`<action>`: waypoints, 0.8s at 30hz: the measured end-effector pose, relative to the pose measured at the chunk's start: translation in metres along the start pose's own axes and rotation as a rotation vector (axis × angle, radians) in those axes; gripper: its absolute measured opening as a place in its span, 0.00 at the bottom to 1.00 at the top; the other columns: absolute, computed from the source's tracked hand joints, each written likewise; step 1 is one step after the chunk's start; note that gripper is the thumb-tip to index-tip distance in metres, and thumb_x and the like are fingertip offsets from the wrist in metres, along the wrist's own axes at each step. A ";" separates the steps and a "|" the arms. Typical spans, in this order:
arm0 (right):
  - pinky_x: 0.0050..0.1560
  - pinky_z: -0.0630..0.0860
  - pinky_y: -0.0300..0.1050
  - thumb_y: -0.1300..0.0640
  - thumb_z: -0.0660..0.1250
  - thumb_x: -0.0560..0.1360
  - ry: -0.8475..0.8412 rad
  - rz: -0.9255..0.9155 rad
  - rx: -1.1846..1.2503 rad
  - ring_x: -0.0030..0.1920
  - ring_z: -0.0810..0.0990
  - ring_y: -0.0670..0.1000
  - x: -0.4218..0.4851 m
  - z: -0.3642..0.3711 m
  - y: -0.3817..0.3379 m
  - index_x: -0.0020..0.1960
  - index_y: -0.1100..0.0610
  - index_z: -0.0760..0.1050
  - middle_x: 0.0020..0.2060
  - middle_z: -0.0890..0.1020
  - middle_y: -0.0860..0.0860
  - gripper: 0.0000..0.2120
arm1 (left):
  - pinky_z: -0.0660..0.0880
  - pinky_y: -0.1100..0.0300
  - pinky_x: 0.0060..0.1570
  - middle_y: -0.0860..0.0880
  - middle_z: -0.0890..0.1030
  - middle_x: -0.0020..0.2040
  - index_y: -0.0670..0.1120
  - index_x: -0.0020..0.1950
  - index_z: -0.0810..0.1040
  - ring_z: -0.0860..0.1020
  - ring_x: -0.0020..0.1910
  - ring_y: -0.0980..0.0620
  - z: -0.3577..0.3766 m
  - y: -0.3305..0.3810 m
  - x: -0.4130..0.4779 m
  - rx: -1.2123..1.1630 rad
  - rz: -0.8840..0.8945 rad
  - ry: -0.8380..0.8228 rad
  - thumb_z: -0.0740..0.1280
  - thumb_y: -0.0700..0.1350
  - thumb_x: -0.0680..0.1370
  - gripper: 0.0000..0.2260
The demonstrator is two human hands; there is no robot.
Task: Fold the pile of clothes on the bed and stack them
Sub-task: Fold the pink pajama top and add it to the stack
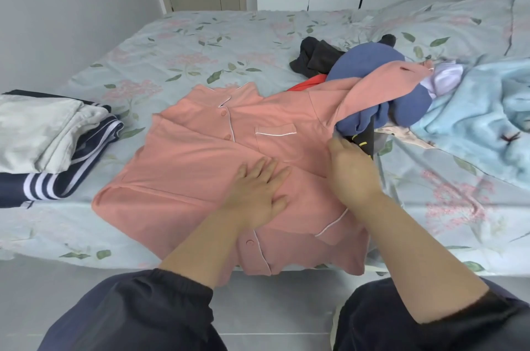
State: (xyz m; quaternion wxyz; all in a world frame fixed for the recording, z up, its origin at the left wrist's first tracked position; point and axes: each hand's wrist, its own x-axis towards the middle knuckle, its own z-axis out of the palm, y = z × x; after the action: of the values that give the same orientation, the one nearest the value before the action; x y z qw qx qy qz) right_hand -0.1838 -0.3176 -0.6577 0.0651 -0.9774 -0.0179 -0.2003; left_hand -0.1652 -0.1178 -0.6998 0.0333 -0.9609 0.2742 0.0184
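Pink shirt (200, 167): left hand (255, 187) flat, pressing; right hand (350, 167) at its sleeve (372, 87), grip hidden; tugging may drag the pile (370, 64) across.

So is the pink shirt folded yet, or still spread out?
Spread out: the pink shirt lies front up, buttons and pocket showing, one sleeve draped over the pile.

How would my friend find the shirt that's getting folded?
Find the flowery bed. At its near edge, a shirt lies flat under the left hand. It alone is salmon pink with buttons and a white-trimmed pocket, unlike the crumpled pile beside it.
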 end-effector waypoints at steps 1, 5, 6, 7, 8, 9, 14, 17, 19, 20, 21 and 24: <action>0.46 0.73 0.55 0.62 0.56 0.73 0.035 -0.088 0.038 0.51 0.77 0.64 -0.004 0.004 -0.005 0.60 0.63 0.73 0.53 0.77 0.60 0.18 | 0.43 0.44 0.74 0.50 0.43 0.79 0.54 0.78 0.42 0.42 0.78 0.49 0.000 0.000 0.000 0.001 -0.005 0.004 0.46 0.62 0.80 0.29; 0.73 0.43 0.60 0.41 0.42 0.81 -0.475 -0.114 -0.143 0.77 0.43 0.54 -0.017 0.028 0.006 0.78 0.47 0.46 0.78 0.45 0.49 0.27 | 0.41 0.44 0.74 0.52 0.43 0.79 0.52 0.79 0.43 0.42 0.77 0.50 0.001 -0.002 -0.001 0.005 -0.034 0.023 0.47 0.61 0.80 0.30; 0.73 0.39 0.60 0.40 0.41 0.80 -0.502 -0.090 -0.137 0.77 0.39 0.52 -0.017 0.032 0.014 0.78 0.45 0.42 0.77 0.42 0.47 0.27 | 0.40 0.45 0.74 0.53 0.43 0.79 0.53 0.79 0.43 0.42 0.77 0.50 0.002 -0.002 -0.001 -0.003 -0.048 0.030 0.47 0.61 0.80 0.29; 0.73 0.38 0.60 0.40 0.41 0.80 -0.487 -0.086 -0.127 0.77 0.38 0.51 -0.017 0.034 0.019 0.77 0.44 0.42 0.77 0.41 0.47 0.27 | 0.40 0.45 0.74 0.53 0.44 0.79 0.54 0.78 0.43 0.42 0.78 0.50 0.003 -0.001 0.000 -0.016 -0.066 0.038 0.47 0.61 0.80 0.29; 0.73 0.39 0.59 0.41 0.42 0.81 -0.455 -0.096 -0.107 0.77 0.39 0.51 -0.016 0.033 0.019 0.78 0.45 0.42 0.78 0.43 0.47 0.27 | 0.40 0.45 0.74 0.53 0.44 0.79 0.54 0.78 0.43 0.42 0.78 0.51 0.003 -0.001 0.002 -0.030 -0.085 0.044 0.46 0.61 0.80 0.29; 0.74 0.40 0.58 0.43 0.44 0.81 -0.414 -0.110 -0.076 0.77 0.41 0.50 -0.014 0.032 0.020 0.78 0.47 0.45 0.78 0.45 0.48 0.27 | 0.40 0.45 0.74 0.54 0.45 0.79 0.55 0.78 0.43 0.42 0.78 0.51 0.004 -0.001 0.004 -0.043 -0.105 0.048 0.46 0.61 0.80 0.28; 0.70 0.61 0.48 0.60 0.60 0.79 -0.028 0.051 0.446 0.69 0.66 0.57 0.003 0.025 0.021 0.70 0.62 0.67 0.69 0.69 0.58 0.20 | 0.41 0.44 0.73 0.52 0.46 0.79 0.56 0.78 0.44 0.43 0.78 0.50 0.003 0.008 0.033 -0.198 -0.289 0.066 0.43 0.62 0.80 0.27; 0.50 0.66 0.32 0.65 0.61 0.76 0.212 0.282 0.737 0.51 0.76 0.51 0.020 0.015 0.021 0.59 0.63 0.75 0.51 0.77 0.54 0.13 | 0.41 0.42 0.72 0.49 0.46 0.79 0.56 0.78 0.44 0.42 0.77 0.47 0.000 0.023 0.063 -0.301 -0.388 0.100 0.43 0.62 0.80 0.28; 0.43 0.66 0.27 0.64 0.61 0.76 0.325 0.431 0.847 0.43 0.75 0.43 0.038 0.006 0.030 0.55 0.60 0.75 0.48 0.77 0.52 0.09 | 0.41 0.41 0.72 0.49 0.46 0.79 0.56 0.78 0.46 0.41 0.77 0.46 0.001 0.031 0.076 -0.277 -0.364 0.150 0.45 0.61 0.80 0.28; 0.42 0.66 0.26 0.63 0.61 0.76 0.383 0.495 0.894 0.41 0.74 0.40 0.050 0.002 0.038 0.54 0.59 0.73 0.48 0.76 0.52 0.08 | 0.41 0.41 0.72 0.49 0.46 0.79 0.56 0.78 0.47 0.42 0.77 0.46 0.003 0.032 0.081 -0.249 -0.334 0.181 0.46 0.60 0.80 0.28; 0.43 0.68 0.26 0.63 0.61 0.76 0.435 0.556 0.931 0.42 0.74 0.40 0.062 -0.003 0.049 0.54 0.59 0.72 0.49 0.76 0.52 0.08 | 0.42 0.41 0.73 0.49 0.47 0.79 0.56 0.78 0.48 0.42 0.77 0.47 0.005 0.032 0.084 -0.229 -0.306 0.207 0.46 0.60 0.79 0.28; 0.53 0.69 0.35 0.60 0.62 0.76 0.536 0.717 0.918 0.53 0.76 0.53 0.100 -0.018 0.090 0.62 0.62 0.70 0.52 0.74 0.55 0.15 | 0.42 0.42 0.73 0.49 0.49 0.79 0.55 0.78 0.50 0.44 0.78 0.48 0.010 0.029 0.093 -0.230 -0.286 0.247 0.47 0.60 0.79 0.28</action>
State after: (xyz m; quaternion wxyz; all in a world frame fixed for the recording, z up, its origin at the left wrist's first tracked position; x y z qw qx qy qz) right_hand -0.0938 -0.4081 -0.6127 0.5424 -0.7110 0.2432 -0.3756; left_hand -0.1018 -0.1900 -0.7164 -0.1079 -0.9825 0.1331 -0.0734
